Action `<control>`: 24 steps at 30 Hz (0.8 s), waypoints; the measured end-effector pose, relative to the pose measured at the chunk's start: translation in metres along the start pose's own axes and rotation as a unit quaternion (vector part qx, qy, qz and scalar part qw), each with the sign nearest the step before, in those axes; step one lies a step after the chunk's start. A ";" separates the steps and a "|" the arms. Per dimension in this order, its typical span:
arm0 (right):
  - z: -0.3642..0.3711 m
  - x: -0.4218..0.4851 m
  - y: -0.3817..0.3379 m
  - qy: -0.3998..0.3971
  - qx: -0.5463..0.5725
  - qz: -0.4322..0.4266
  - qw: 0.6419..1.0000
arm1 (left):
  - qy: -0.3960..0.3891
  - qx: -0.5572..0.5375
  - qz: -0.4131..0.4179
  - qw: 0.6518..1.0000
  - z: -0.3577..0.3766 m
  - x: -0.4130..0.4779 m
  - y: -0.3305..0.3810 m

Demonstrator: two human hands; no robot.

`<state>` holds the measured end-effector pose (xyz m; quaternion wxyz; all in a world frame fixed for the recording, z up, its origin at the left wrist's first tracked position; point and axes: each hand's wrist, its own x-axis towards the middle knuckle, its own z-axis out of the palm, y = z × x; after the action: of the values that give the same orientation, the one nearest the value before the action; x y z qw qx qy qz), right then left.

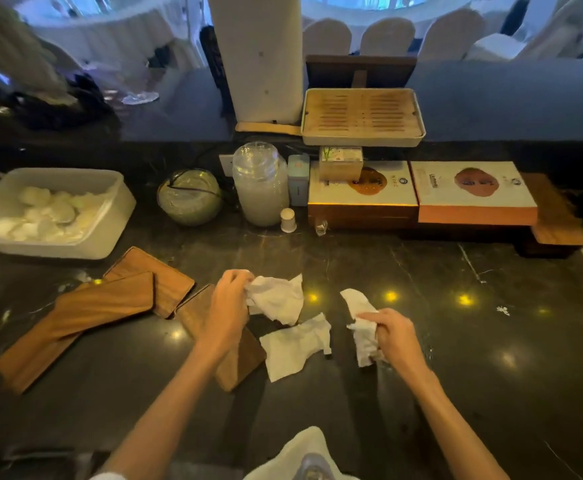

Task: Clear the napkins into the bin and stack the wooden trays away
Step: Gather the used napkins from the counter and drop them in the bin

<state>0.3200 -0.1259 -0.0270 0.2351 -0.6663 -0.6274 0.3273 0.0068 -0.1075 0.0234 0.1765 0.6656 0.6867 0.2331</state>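
My left hand (227, 306) grips a crumpled white napkin (278, 297) above a small wooden tray (238, 362) lying on the dark counter. My right hand (392, 336) is closed on a second white napkin (362, 327), held just over the counter. A third napkin (295, 346) lies loose between my hands, against the tray's right edge. To the left, three more wooden trays overlap in a loose pile: a long one (106, 303) on top, one behind it (163, 275), and one underneath (30, 358).
A white plastic bin (110, 233) with white crumpled pieces in it stands at the back left. A glass bowl (189, 197), a tall jar (260, 185), boxes (473, 192) and a bamboo slatted tray (362, 116) line the back. White cloth (303, 448) shows at the near edge.
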 end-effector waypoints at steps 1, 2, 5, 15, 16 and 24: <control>-0.001 -0.004 0.003 0.004 0.028 -0.002 1.000 | 0.003 0.006 0.004 1.000 -0.002 -0.017 0.007; 0.000 -0.007 0.006 0.000 0.028 0.003 1.000 | 0.006 0.009 0.007 1.000 -0.002 -0.033 0.012; 0.009 -0.016 0.011 -0.079 0.034 0.018 0.996 | 0.022 0.023 -0.007 0.999 0.003 -0.083 0.021; 0.017 -0.122 0.007 -0.171 0.076 -0.007 0.982 | -0.018 -0.028 -0.139 0.990 0.032 -0.210 0.022; 0.016 -0.136 0.010 -0.158 0.080 -0.004 0.984 | -0.027 -0.041 -0.140 0.989 0.031 -0.221 0.019; 0.071 -0.265 0.011 -0.068 0.178 0.103 0.976 | -0.026 -0.074 -0.048 0.996 0.043 -0.305 -0.032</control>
<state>0.2762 -0.3959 -0.0452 0.2721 -0.6509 -0.5015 0.5008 0.0196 -0.4082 -0.0507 0.2543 0.6228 0.6936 0.2574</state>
